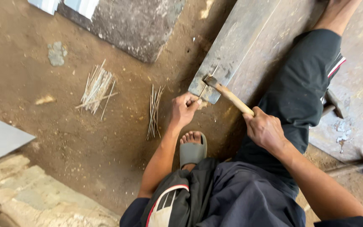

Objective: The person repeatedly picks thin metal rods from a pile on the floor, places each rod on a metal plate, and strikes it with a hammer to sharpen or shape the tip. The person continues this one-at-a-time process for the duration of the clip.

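My right hand grips the wooden handle of a hammer, whose metal head rests on the near end of a grey metal beam. My left hand pinches a thin nail or wire against the corner of that beam, right beside the hammer head. I sit on the dirt floor in dark trousers, one leg stretched along the beam. My sandalled foot lies just below the left hand.
Two bundles of thin metal rods lie on the dirt: a larger one at left, a smaller one near my left hand. A concrete block stands at the top. A second hammer lies at right. A stone slab sits lower left.
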`<state>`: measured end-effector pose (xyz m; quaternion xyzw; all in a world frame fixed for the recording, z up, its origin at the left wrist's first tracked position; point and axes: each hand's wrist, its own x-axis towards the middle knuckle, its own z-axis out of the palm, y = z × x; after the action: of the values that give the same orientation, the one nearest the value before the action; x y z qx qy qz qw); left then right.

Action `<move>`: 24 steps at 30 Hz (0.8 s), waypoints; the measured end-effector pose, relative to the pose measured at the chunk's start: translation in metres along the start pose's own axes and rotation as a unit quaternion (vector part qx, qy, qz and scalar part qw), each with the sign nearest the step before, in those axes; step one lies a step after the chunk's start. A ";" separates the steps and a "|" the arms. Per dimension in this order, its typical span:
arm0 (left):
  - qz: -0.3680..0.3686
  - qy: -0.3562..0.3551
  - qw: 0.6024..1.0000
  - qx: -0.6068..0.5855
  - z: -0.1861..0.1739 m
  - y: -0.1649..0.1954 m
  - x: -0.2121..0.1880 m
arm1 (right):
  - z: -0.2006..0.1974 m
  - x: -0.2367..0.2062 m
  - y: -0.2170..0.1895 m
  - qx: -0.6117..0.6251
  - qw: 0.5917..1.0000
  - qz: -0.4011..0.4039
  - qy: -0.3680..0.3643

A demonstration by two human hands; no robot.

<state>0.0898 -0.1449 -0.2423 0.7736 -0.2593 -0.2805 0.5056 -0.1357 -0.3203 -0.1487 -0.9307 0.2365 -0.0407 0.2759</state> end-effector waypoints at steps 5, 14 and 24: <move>0.043 -0.009 0.999 0.010 -0.004 -0.001 0.002 | 0.003 0.009 0.011 0.018 0.998 0.012 0.057; 0.019 -0.043 0.999 0.004 -0.008 0.004 0.003 | 0.004 0.012 0.014 0.019 0.999 0.007 0.032; 0.054 -0.049 0.997 -0.020 -0.009 0.000 0.003 | 0.003 0.017 0.008 -0.043 0.998 0.036 0.028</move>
<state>0.0982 -0.1417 -0.2403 0.7337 -0.3196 -0.2951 0.5219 -0.1233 -0.3329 -0.1568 -0.9311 0.2792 -0.0465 0.2303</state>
